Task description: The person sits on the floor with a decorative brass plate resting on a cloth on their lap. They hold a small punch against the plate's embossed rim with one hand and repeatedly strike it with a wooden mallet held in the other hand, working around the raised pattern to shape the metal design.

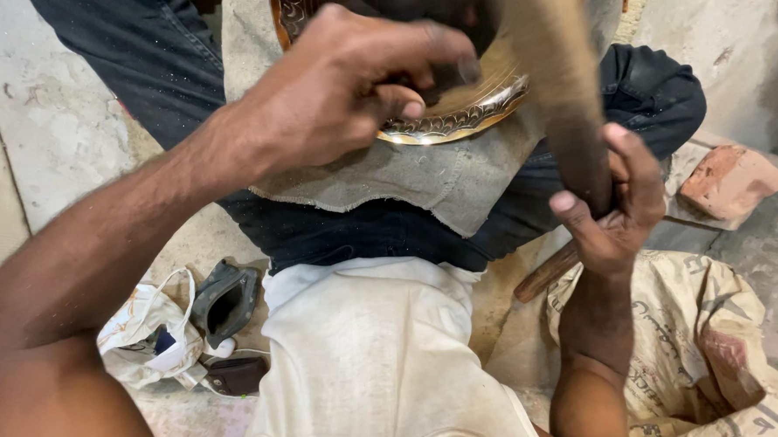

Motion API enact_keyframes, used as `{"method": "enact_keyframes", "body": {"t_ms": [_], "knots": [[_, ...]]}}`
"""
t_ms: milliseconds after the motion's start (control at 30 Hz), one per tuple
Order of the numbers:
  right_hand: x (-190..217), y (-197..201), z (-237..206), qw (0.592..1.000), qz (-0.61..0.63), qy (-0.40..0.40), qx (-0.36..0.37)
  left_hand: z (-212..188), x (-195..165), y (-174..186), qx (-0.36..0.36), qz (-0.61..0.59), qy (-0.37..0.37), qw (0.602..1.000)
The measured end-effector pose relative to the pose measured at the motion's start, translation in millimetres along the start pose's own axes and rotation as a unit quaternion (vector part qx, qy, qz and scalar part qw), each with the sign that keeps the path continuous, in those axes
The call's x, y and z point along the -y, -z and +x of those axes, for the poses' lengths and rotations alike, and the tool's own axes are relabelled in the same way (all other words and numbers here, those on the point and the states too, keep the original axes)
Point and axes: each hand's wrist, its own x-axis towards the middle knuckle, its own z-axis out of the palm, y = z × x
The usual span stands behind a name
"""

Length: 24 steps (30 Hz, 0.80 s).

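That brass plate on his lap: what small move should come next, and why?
Probably bring the wooden mallet down onto the tool that the left hand pins against the brass plate. The right hand grips the handle, the mallet is raised and blurred, and the plate rests on a grey cloth.

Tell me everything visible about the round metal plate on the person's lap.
The metal plate looks brass or gold coloured and shiny, with an engraved pattern along its curved rim. Only part of it shows. It rests on a grey cloth over the lap. The left hand lies over it, apparently gripping a dark object; a blurred wooden tool crosses it.
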Motion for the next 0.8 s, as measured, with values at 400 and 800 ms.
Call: {"method": "enact_keyframes", "body": {"t_ms": [400, 800], "knots": [[18.3, -27.2, 63.3, 0.96, 0.24, 0.057, -0.131, -10.6, 1.4, -9.7, -0.057, 0.006, 0.012, 0.998], [33.3, -22.5, 58.8, 0.993, 0.116, 0.003, -0.017, -10.0, 3.3, -8.1, -0.043, 0.017, 0.023, 0.999]]}}
